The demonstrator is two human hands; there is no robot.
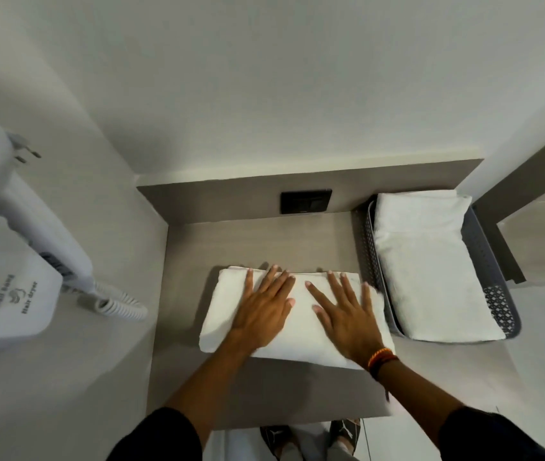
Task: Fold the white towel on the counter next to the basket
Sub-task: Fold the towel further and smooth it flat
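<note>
A white towel lies folded into a thick rectangle on the wooden counter, just left of the grey basket. My left hand rests flat on the towel's left half, fingers spread. Flat on the right half lies my right hand, fingers apart, a red and orange band at its wrist. Neither hand grips the cloth. The towel's right edge nearly touches the basket wall.
The perforated grey basket holds another folded white towel. A black socket plate sits on the back panel. A white wall hair dryer with a coiled cord hangs at the left. My feet show below the counter's front edge.
</note>
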